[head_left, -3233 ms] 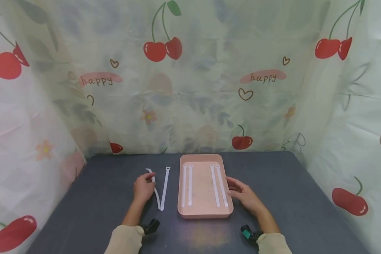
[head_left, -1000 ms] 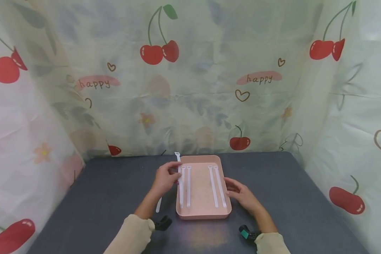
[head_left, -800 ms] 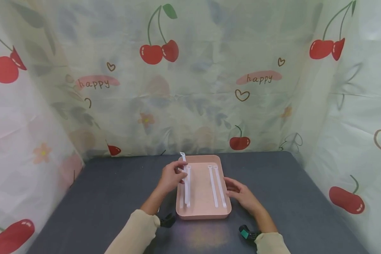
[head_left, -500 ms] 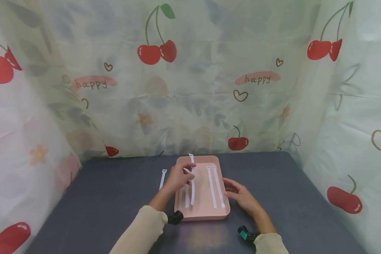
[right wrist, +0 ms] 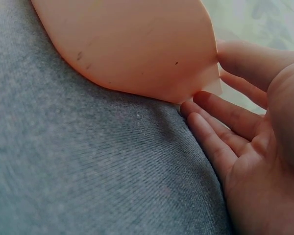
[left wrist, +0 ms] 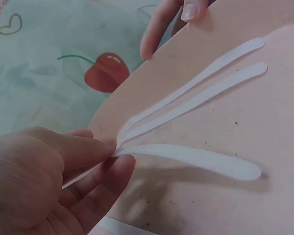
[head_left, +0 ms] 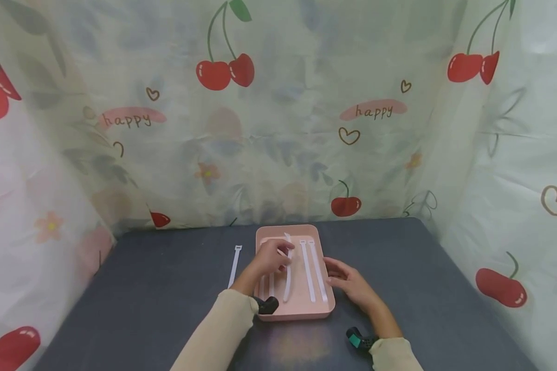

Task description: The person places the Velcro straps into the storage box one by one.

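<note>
My left hand [head_left: 270, 258] is over the pink tray [head_left: 299, 306], pinching a white cable tie [left wrist: 201, 157] between thumb and fingertips near its head end. The tie's free tail bows down close over the tray floor. To the right of it lie two flat white cable ties [head_left: 308, 273], side by side. Two more ties [head_left: 271, 284] lie at the tray's left, mostly hidden by my left hand. At the tray's right wall is my right hand [head_left: 351, 284], its fingers extended and fingertips touching the outside of the wall [right wrist: 137, 54].
Another white cable tie [head_left: 234, 265] lies on the dark grey table [head_left: 167, 288], left of the tray. A cherry-patterned curtain [head_left: 278, 154] rises behind the table and on both sides.
My left hand has picked one cable tie up from the table and carried it right, over the tray's left rim to its middle, then lowered it. The right hand stays at the wall.
</note>
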The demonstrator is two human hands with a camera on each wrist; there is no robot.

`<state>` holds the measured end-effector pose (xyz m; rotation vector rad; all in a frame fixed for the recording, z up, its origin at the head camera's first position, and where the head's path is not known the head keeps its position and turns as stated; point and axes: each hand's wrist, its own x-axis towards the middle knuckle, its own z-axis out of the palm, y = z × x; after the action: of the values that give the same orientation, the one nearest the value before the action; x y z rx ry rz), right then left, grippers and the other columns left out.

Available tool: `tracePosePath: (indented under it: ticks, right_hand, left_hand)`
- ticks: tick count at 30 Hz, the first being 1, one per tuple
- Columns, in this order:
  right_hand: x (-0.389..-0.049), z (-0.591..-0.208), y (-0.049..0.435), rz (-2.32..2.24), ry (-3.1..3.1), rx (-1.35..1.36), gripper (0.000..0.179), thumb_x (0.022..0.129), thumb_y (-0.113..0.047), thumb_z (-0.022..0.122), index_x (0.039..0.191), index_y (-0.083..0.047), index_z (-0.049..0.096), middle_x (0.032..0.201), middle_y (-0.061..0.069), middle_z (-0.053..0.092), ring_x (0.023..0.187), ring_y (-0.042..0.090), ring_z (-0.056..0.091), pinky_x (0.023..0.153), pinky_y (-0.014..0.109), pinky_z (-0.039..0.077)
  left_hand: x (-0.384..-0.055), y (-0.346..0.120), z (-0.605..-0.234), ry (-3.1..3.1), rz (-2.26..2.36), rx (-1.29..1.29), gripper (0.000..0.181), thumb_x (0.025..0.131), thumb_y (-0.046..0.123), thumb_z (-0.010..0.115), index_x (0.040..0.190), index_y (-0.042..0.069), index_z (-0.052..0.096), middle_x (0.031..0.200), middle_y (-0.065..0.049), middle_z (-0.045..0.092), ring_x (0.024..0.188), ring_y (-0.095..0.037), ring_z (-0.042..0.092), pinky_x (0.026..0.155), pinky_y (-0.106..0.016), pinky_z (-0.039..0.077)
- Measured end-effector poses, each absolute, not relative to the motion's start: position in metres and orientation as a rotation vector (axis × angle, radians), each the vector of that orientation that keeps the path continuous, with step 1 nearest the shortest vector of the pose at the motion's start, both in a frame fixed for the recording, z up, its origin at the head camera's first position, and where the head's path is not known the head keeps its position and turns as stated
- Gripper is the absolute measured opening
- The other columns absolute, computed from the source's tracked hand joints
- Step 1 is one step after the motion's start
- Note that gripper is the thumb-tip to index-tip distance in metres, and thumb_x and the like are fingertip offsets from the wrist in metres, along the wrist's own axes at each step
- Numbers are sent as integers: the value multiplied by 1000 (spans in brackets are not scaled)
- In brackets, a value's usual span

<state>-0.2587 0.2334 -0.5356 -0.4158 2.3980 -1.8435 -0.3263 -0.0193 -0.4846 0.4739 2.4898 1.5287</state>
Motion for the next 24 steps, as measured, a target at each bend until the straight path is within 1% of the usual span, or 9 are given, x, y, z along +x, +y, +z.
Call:
tracePosePath:
  ticks: [4,9,13,17,21,24]
  right_hand:
    - [-259,-536,233,-1842,2404,-416,57,93,-15,66,145,-5,44,141,17,50,122,33,52,103,48,41]
    - [-257,-536,232,-1843,2402,-405,57,93,-16,66,145,-6,44,140,17,50,122,33,52,102,47,42]
    - [-257,-536,231,-1842,2396,-402,57,93,-17,66,145,-7,44,141,17,50,122,32,52,103,48,41]
    - [-257,-535,231,-1848,2398,-409,57,93,-16,66,145,-6,44,140,17,50,122,33,52,103,49,41]
    - [-257,-533,231,-1851,2400,-402,57,93,-15,66,145,-6,44,140,17,50,122,34,52,102,49,41]
    - [-256,-533,232,-1847,2403,-397,57,93,-15,65,145,-6,44,140,18,50,122,34,52,102,49,41]
  left_hand:
    - [-328,-16,-490,2517,1466,478,39,78,-12,68,115,-3,66,84,-8,57,51,-13,58,47,-27,51]
    - [-326,-10,-496,2513,1440,441,35,78,-14,67,111,-4,65,79,-10,55,47,-15,58,46,-29,53]
    - [-324,-7,-497,2520,1399,365,35,79,-13,68,113,-2,65,78,-10,55,46,-16,57,44,-28,52]
    - [-323,-6,-498,2544,1344,367,40,79,-11,71,116,0,64,75,-9,55,42,-15,55,41,-26,49]
    - [-323,-4,-499,2596,1278,370,45,77,-8,73,120,1,64,67,-11,60,38,-14,54,39,-24,45]
    - [-323,-4,-500,2645,1235,353,45,77,-4,75,121,2,65,61,-11,63,36,-13,52,39,-23,44]
